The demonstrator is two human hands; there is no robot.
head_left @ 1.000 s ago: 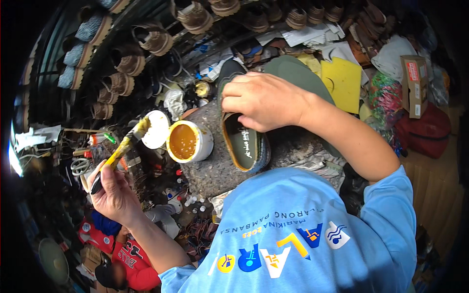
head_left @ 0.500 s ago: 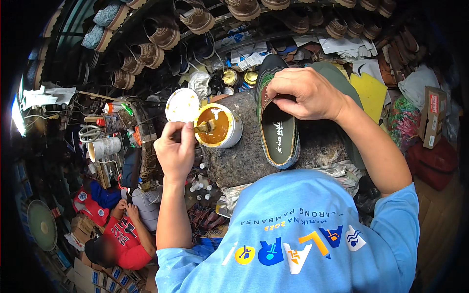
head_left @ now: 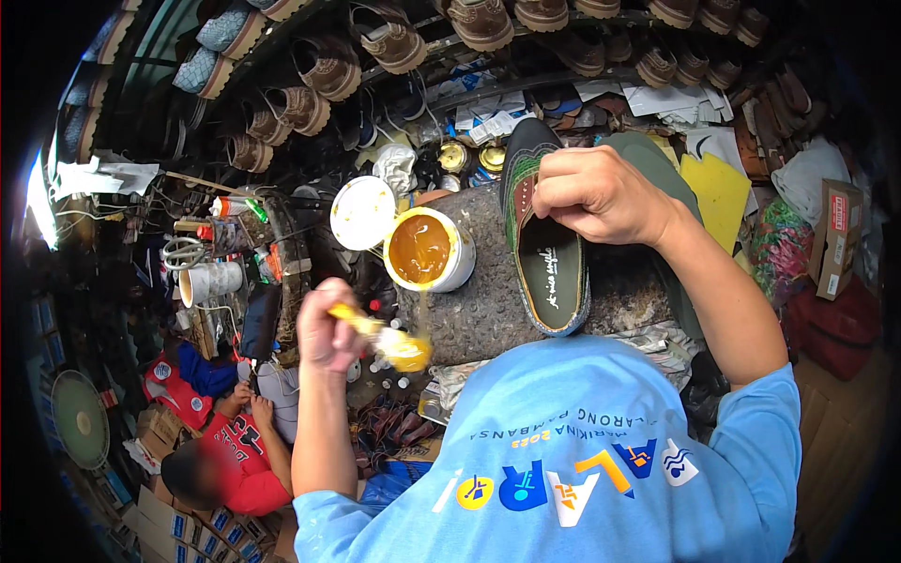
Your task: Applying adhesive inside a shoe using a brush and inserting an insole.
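My left hand (head_left: 327, 330) grips a yellow-handled brush (head_left: 387, 343) whose bristles are thick with amber glue, and a strand hangs between it and the tub above. The round white tub (head_left: 460, 267) holds amber glue (head_left: 419, 249) and stands on a dark, crusted work block (head_left: 450, 328). To its right a dark shoe (head_left: 552, 291) with green and brown trim points away from me, its insole showing. My right hand (head_left: 601, 195) has its fingers closed on the shoe's upper at the opening; the fingertips are partly hidden.
A smeared white lid (head_left: 363, 213) leans left of the tub. Grey-green sheets (head_left: 657, 169) lie right of the shoe, near yellow sheet material (head_left: 715, 192). Shoes (head_left: 389, 42) line a shelf at the back. A person in red (head_left: 246, 460) sits lower left.
My left hand has lifted the brush out of the glue tub and brought it toward me, below the tub. My right hand stays on the shoe. The whole view has shifted slightly.
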